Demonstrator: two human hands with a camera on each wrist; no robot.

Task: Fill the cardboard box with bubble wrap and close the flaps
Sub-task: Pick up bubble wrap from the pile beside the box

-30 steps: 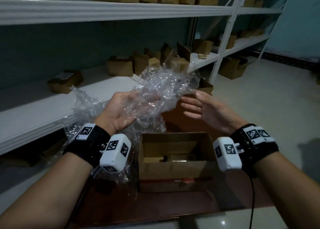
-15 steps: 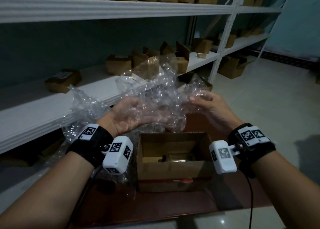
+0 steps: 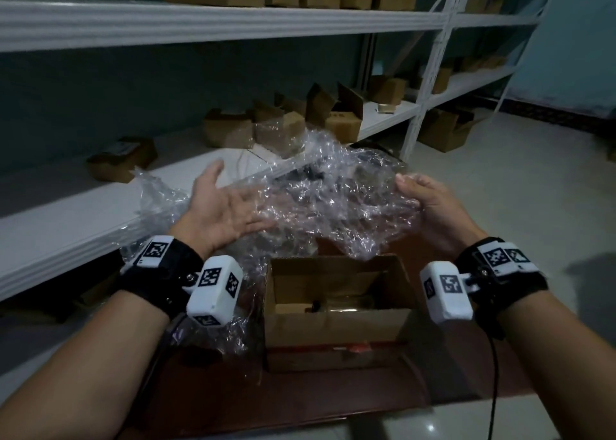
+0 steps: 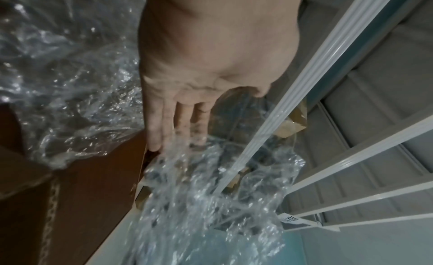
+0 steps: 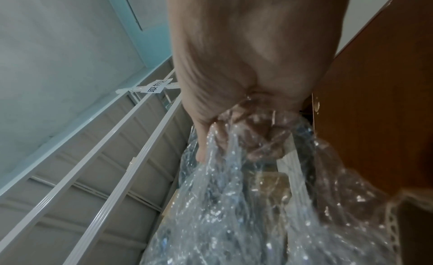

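Note:
An open cardboard box (image 3: 336, 336) stands on the brown table (image 3: 300, 403), with some dark small items at its bottom. Above it I hold a crumpled sheet of clear bubble wrap (image 3: 333, 199). My left hand (image 3: 230, 211) lies palm up with straight fingers under the wrap's left part (image 4: 199, 185). My right hand (image 3: 430, 209) grips the wrap's right edge, its fingers curled into the plastic (image 5: 248, 139). More wrap (image 3: 160, 199) trails down behind my left wrist to the table beside the box.
White metal shelving (image 3: 100, 203) runs along the left and back, with several small cardboard boxes (image 3: 230, 133) on it. More boxes (image 3: 446, 133) sit on the floor under the far shelf. Light tiled floor (image 3: 516, 189) lies to the right.
My right hand came in from open and apart and took hold of the wrap's right side. The left hand flattened palm up and the wrap spread wider and lower over the box.

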